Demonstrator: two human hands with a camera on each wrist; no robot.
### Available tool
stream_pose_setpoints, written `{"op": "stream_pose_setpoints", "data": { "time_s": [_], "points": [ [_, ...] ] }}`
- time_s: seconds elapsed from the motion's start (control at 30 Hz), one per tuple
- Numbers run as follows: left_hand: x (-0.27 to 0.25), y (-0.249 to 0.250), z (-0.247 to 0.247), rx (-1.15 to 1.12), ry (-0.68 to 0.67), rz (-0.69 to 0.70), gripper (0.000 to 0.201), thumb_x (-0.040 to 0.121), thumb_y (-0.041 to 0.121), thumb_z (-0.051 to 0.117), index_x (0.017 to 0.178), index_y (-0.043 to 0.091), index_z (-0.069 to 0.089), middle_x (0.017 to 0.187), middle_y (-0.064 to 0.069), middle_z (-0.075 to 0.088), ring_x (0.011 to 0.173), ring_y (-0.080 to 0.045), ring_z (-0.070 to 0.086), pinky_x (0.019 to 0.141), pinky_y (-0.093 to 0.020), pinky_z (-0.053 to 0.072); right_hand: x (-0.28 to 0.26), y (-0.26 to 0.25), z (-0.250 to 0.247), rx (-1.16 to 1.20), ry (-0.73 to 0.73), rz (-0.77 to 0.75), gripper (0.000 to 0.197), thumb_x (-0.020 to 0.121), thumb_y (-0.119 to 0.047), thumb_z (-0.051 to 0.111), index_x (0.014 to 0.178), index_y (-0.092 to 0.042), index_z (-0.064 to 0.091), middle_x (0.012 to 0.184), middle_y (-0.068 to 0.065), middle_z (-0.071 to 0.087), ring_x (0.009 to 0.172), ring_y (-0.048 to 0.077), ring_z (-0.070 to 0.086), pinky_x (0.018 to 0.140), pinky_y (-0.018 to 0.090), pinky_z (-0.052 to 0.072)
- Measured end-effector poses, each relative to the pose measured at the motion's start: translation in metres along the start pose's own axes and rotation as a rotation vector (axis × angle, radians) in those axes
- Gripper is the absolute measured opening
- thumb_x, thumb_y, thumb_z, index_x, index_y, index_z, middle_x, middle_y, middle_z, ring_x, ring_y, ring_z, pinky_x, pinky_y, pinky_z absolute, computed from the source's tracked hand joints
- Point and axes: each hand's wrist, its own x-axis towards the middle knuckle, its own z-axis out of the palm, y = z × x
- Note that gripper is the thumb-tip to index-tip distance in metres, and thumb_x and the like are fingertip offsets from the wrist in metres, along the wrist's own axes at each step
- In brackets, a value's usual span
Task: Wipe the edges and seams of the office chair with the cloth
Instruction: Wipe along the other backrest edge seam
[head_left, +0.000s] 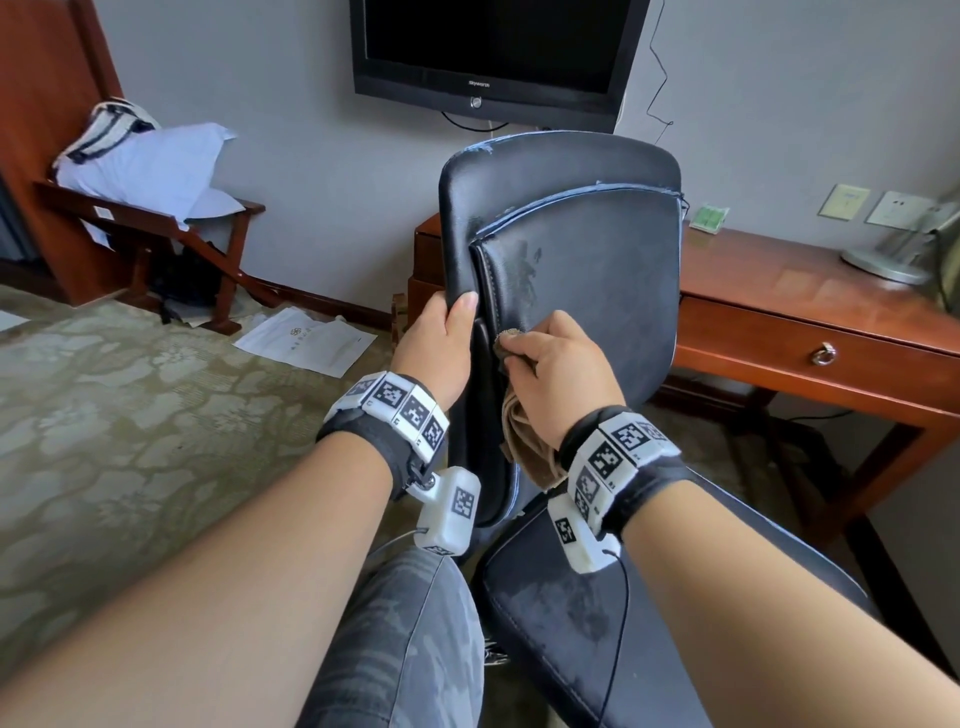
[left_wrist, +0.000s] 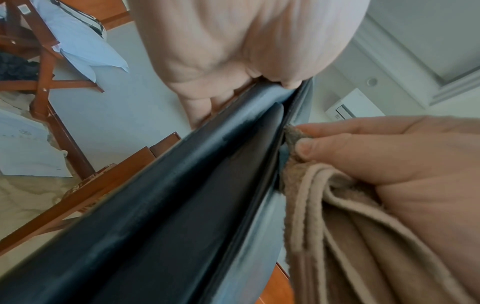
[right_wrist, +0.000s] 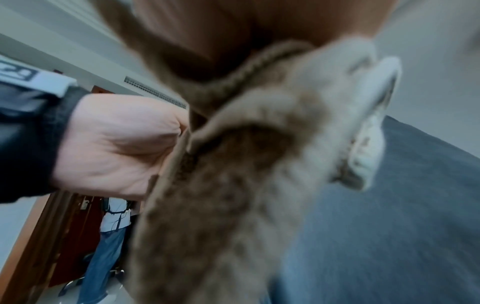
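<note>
The black leather office chair backrest (head_left: 587, 260) stands in front of me, its seat (head_left: 649, 623) below. My left hand (head_left: 441, 338) grips the backrest's left edge (left_wrist: 182, 185), thumb on the front, fingers wrapped behind. My right hand (head_left: 550, 364) pinches a brown cloth (head_left: 527, 436) and presses a bunched tip of it (left_wrist: 293, 135) into the vertical seam beside the left edge. The remainder of the cloth (left_wrist: 350, 236) hangs in folds below the hand. In the right wrist view the blurred cloth (right_wrist: 233, 185) fills the middle, hiding the fingers.
A wooden desk (head_left: 810, 322) with a drawer stands right behind the chair. A television (head_left: 493, 52) hangs on the wall above. A wooden rack (head_left: 156, 223) holding pillows is at the left, papers (head_left: 306, 338) lie on the patterned carpet. My knee (head_left: 405, 639) is beside the seat.
</note>
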Motion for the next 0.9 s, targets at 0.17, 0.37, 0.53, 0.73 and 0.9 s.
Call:
{"op": "stream_pose_setpoints", "data": {
  "time_s": [0.17,0.37,0.53,0.73,0.9],
  "points": [
    [0.001,-0.002,0.004,-0.032,0.022,0.018,0.033,0.111,0.051,0.033,0.105,0.025,0.051,0.103,0.003,0.059,0.097,-0.024,0.052,0.085,-0.033,0.034,-0.011,0.009,0.001,-0.031,-0.082,0.032,0.026,0.101,-0.022,0.058,0.121,-0.028,0.074,0.098,-0.004,0.046,0.084,0.021,0.059,0.087,0.035,0.051],
    [0.008,-0.009,-0.003,-0.184,-0.036,0.022,0.041,0.101,0.065,0.049,0.086,0.030,0.064,0.087,0.008,0.068,0.095,-0.026,0.066,0.087,-0.040,0.051,-0.007,0.011,-0.015,-0.037,-0.077,-0.009,0.027,0.098,-0.021,0.062,0.120,-0.029,0.076,0.094,-0.003,0.050,0.085,0.017,0.056,0.080,0.019,0.038],
    [0.009,-0.011,-0.012,-0.605,-0.189,-0.087,0.027,0.101,0.043,0.066,0.107,0.018,0.076,0.112,-0.013,0.078,0.097,-0.023,0.076,0.086,-0.042,0.064,0.000,0.011,-0.011,0.048,0.071,0.000,0.026,0.097,-0.024,0.065,0.120,-0.030,0.076,0.091,-0.009,0.050,0.085,0.011,0.056,0.081,0.014,0.035],
    [0.006,-0.014,-0.010,-0.649,-0.177,-0.104,0.027,0.103,0.040,0.064,0.112,0.017,0.075,0.109,-0.008,0.080,0.101,-0.023,0.077,0.089,-0.041,0.063,-0.005,0.010,0.005,0.042,0.016,0.025,0.024,0.100,-0.026,0.062,0.120,-0.027,0.075,0.094,-0.007,0.046,0.082,0.015,0.055,0.082,0.024,0.044],
    [0.006,-0.016,-0.009,-0.607,-0.186,-0.068,0.031,0.101,0.047,0.066,0.112,0.019,0.076,0.110,-0.007,0.080,0.104,-0.026,0.077,0.099,-0.052,0.059,-0.013,0.016,-0.003,-0.005,-0.096,0.029,0.025,0.099,-0.024,0.061,0.120,-0.027,0.075,0.096,-0.003,0.047,0.083,0.018,0.056,0.085,0.028,0.046]
  ]
}}
